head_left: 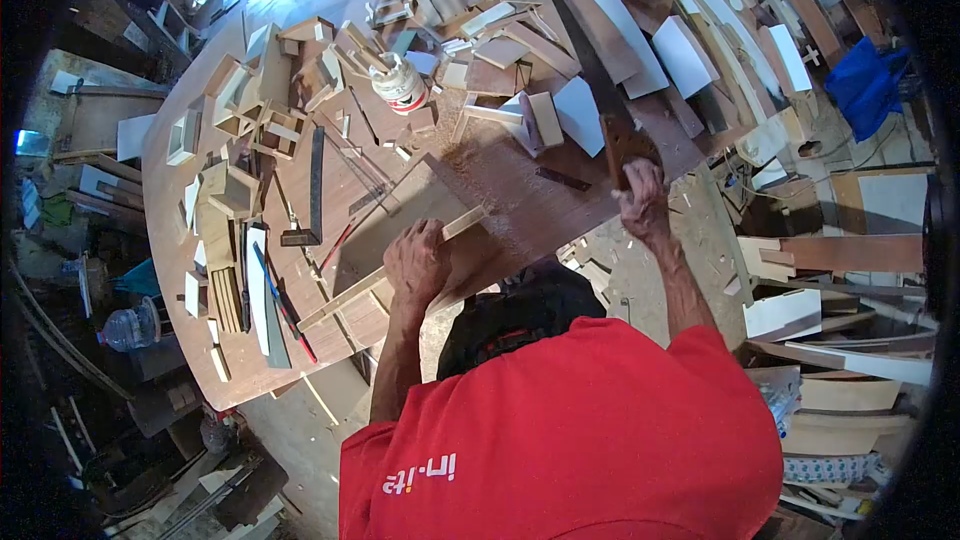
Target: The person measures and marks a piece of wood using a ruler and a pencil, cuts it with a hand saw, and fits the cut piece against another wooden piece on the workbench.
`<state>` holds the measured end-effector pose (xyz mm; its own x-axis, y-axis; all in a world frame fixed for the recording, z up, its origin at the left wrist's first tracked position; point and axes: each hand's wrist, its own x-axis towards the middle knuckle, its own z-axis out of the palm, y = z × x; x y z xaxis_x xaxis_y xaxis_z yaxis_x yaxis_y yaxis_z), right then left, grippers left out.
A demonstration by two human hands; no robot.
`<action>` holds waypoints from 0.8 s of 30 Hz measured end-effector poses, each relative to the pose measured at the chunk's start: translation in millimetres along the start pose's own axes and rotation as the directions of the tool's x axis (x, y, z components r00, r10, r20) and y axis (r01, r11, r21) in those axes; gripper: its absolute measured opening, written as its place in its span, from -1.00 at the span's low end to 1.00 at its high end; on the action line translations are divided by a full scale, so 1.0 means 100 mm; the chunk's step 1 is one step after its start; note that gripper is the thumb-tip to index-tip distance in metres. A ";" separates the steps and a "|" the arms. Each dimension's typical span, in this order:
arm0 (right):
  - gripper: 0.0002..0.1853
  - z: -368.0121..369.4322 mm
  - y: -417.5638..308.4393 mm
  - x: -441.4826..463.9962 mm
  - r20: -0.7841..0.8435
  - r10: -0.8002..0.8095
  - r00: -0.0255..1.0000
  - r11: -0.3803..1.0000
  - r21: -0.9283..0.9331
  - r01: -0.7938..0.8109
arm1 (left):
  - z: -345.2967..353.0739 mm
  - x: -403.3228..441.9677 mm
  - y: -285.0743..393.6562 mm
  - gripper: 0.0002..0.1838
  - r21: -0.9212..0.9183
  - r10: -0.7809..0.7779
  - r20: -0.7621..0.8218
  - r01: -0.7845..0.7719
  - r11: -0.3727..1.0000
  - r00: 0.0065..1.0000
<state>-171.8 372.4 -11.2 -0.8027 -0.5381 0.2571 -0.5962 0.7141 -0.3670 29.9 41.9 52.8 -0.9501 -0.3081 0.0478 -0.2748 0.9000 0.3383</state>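
Note:
My right hand is closed round the wooden handle of a handsaw, its long dark blade pointing away across the workbench. My left hand curls over a narrow wooden strip, pressing it near the bench's front edge. The saw blade is apart from the strip. Beneath the strip lies a flat board, with sawdust scattered beyond its far end. A red pencil-like stick rests left of my left hand, and a dark try square lies further left.
A white tub holding brushes or sticks stands mid-bench. Small wooden boxes crowd the left side. White panels and offcuts cover the far right. Stacked boards lie on the right, with a blue bag behind.

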 end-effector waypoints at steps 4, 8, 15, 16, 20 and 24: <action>-0.49 -0.01 0.16 0.42 0.090 0.084 0.992 0.989 -0.126 -0.072 | 0.00 0.00 0.00 -0.91 0.004 0.002 -0.005 -0.002 1.000 1.000; -0.50 0.30 0.44 0.54 0.061 0.070 0.996 0.958 -0.283 -0.050 | -0.03 0.01 0.03 -0.91 0.019 -0.023 0.031 0.022 1.000 0.999; -0.29 0.18 -0.66 0.89 0.016 0.166 0.986 0.977 -0.136 -0.163 | 0.03 -0.02 -0.04 -0.86 0.014 -0.033 0.032 0.032 0.999 0.999; -0.25 0.32 -0.80 0.97 0.064 0.184 0.981 0.972 -0.161 -0.172 | 0.02 -0.02 -0.03 -0.85 0.010 -0.029 0.033 0.029 1.000 0.999; -0.19 0.63 -1.19 1.19 0.216 0.368 0.904 0.927 -0.154 -0.341 | 0.06 -0.04 -0.05 -0.82 0.036 -0.017 0.031 0.016 0.999 0.999; -0.18 0.60 -1.17 1.22 0.233 0.262 0.936 0.955 -0.202 -0.217 | 0.00 -0.07 -0.02 -0.80 -0.004 -0.005 0.056 0.006 1.000 0.998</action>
<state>-199.3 196.1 9.3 -0.9049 -0.4209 -0.0638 -0.3978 0.8894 -0.2254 36.8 41.9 51.5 -0.9554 -0.2952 -0.0070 -0.2797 0.8971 0.3421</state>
